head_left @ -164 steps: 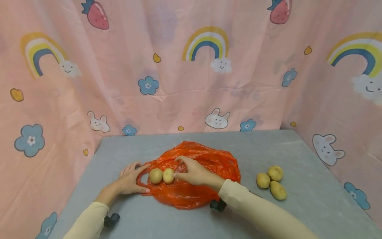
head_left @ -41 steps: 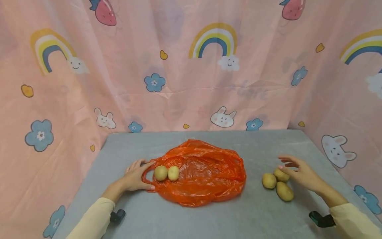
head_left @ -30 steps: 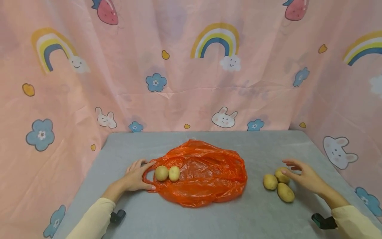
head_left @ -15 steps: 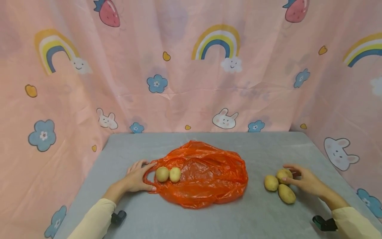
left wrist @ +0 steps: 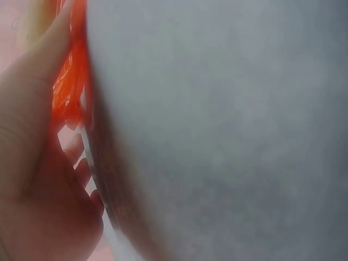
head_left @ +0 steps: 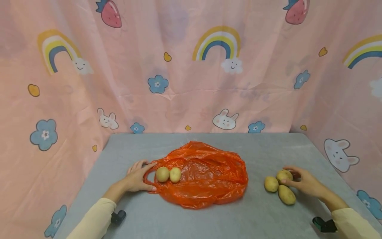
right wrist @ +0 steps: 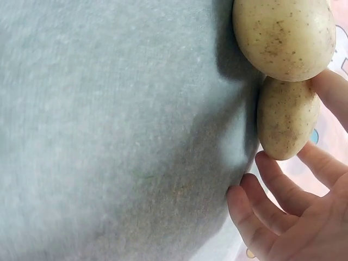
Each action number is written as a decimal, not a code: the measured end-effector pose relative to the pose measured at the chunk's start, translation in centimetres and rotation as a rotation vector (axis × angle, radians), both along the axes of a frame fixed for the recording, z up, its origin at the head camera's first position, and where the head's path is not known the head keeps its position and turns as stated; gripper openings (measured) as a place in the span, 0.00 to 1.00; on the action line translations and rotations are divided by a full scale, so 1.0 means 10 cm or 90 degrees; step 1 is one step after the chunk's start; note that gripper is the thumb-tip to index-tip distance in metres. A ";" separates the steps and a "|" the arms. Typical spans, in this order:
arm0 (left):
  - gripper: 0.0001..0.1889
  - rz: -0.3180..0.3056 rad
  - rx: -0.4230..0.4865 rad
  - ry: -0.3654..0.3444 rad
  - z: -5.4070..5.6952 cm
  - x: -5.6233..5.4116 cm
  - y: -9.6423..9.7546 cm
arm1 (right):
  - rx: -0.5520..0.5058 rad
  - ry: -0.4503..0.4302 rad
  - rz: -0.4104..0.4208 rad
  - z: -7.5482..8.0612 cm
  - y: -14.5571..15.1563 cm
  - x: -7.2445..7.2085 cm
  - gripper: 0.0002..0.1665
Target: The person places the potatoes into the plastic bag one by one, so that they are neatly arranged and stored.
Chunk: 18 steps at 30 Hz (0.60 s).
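An orange plastic bag (head_left: 206, 196) lies flat on the table, two potatoes (head_left: 175, 175) side by side at its left end. My left hand (head_left: 135, 179) is spread at the bag's left handle loop, thumb and forefinger resting on its two straps. In the left wrist view the thumb (left wrist: 41, 60) lies along the orange plastic. At the right, my right hand (head_left: 307, 182) has thumb and forefinger around the back potato (head_left: 284, 176) of a group of three. The left potato (head_left: 271, 184) and front potato (head_left: 286, 195) sit close against it.
The grey table (head_left: 209, 222) ends at a pink patterned curtain (head_left: 185, 99), which also rises along both sides. A dark wrist mount (head_left: 324, 224) sits below the right forearm, another wrist mount (head_left: 118, 217) below the left.
My right hand has gone from the potatoes on the bag to the group at the right, then lowered and brought its fingers around the back potato. The left hand stays at the handle.
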<state>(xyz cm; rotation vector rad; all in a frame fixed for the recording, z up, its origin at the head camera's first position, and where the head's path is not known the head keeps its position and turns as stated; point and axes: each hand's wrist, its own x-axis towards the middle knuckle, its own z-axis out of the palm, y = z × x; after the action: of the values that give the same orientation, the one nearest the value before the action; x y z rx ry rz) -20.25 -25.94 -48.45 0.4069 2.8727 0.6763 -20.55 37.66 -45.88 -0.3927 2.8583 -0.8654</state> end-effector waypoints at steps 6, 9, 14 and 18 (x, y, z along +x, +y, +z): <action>0.54 -0.004 -0.002 -0.010 0.01 -0.01 0.00 | 0.010 -0.002 -0.004 0.00 -0.02 -0.02 0.37; 0.54 -0.004 -0.001 -0.009 0.01 -0.01 0.00 | 0.011 -0.011 -0.010 0.00 -0.03 -0.02 0.38; 0.54 -0.003 -0.008 -0.009 0.00 -0.01 -0.02 | 0.009 -0.008 -0.010 -0.01 -0.02 -0.01 0.39; 0.55 -0.010 -0.008 -0.003 -0.01 -0.02 -0.03 | 0.010 -0.011 -0.008 0.00 -0.01 -0.02 0.39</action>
<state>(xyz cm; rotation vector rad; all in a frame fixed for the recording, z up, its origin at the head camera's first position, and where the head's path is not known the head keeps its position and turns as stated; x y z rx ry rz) -20.49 -26.20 -48.57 0.4259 2.8654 0.6543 -20.73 37.60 -45.91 -0.3643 2.8526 -0.8447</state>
